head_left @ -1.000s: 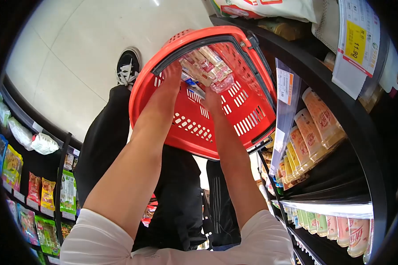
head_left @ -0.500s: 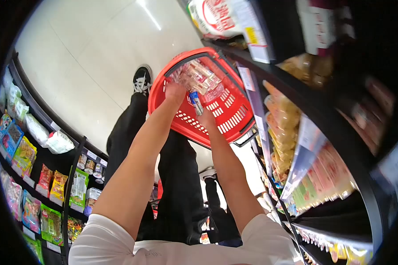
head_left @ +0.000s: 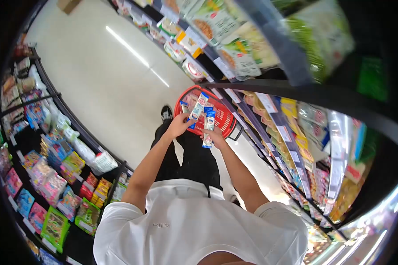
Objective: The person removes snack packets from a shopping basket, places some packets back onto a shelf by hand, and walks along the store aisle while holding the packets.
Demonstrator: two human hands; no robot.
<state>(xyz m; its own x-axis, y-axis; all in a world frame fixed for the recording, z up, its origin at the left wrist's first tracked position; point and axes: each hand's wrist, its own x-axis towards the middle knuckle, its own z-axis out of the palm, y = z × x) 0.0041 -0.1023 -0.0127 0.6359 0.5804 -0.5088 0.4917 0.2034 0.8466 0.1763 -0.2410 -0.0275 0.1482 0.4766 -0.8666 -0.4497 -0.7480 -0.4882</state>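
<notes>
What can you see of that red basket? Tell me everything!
The red basket looks plastic, with slotted walls and a dark handle loop. Pale wrapped packs lie inside. It is close to the right-hand shelves, partly hidden behind the left hand, right hand and their blue-and-white packets; whether these touch it is unclear.

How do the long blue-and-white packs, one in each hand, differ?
Pose: in the picture, the left pack slants, while the right pack runs nearly straight up and down.
Place: the left pack shows fully against the basket; the right pack's lower end sticks out past the rim.
Grip: the left hand has the left pack near its lower end; the right hand grips the right pack nearer its middle.
Both are narrow.
</notes>
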